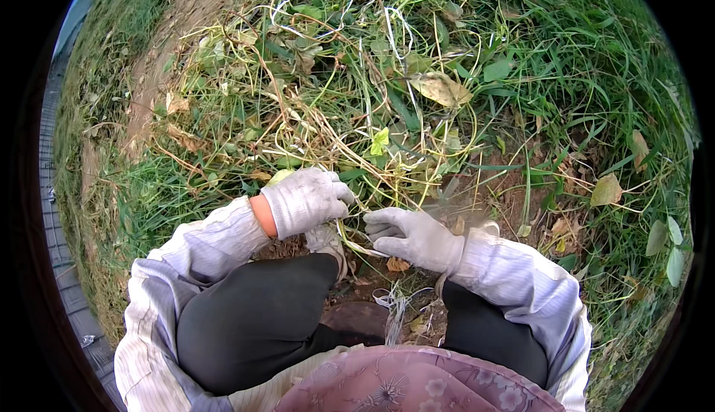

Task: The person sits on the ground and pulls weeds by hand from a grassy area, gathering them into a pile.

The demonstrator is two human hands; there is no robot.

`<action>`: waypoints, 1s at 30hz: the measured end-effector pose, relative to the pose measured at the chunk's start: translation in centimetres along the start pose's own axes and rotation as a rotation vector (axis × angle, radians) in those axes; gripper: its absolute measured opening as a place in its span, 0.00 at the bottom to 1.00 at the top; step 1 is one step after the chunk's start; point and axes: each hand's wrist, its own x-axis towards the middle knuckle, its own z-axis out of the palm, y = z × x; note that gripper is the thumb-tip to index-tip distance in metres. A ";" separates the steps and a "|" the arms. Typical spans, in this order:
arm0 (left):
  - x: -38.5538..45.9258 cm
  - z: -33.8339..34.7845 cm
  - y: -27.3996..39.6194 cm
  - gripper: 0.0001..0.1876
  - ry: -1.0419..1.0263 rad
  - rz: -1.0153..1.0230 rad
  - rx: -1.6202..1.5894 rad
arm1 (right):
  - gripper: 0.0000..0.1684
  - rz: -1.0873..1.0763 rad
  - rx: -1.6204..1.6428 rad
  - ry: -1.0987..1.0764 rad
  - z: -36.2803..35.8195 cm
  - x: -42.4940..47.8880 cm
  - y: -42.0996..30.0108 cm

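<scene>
My left hand (310,202), in a whitish knit glove, is closed on plant stems at the near edge of a heap of cut vines (329,127). Just right of it, my right hand (410,238), gloved alike, has its fingers curled around a white string (363,249) that runs with a yellowish stem up to the left hand. The vines are tangled with more white string and dry leaves. A bundle of loose white strings (395,309) hangs between my knees.
Tall green grass (597,71) grows at the right. Bare soil (173,38) shows beyond the heap at upper left. A paved strip (70,289) runs along the far left. My bent knees in dark trousers flank the soil below my hands.
</scene>
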 end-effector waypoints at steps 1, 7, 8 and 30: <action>0.2 0.0 -0.1 0.10 -0.015 -0.015 -0.024 | 0.27 0.005 -0.051 -0.045 0.2 0.0 -0.4; 0.5 -0.2 -0.2 0.08 0.042 -0.077 -0.139 | 0.23 0.208 0.067 -0.140 0.7 -0.5 -3.0; 0.6 -0.4 -0.3 0.07 0.023 -0.121 -0.170 | 0.20 0.182 0.007 -0.112 0.7 -0.7 -3.4; 1.7 -6.4 13.7 0.08 0.236 0.518 -0.062 | 0.14 0.304 0.164 -0.009 3.4 -1.9 -7.0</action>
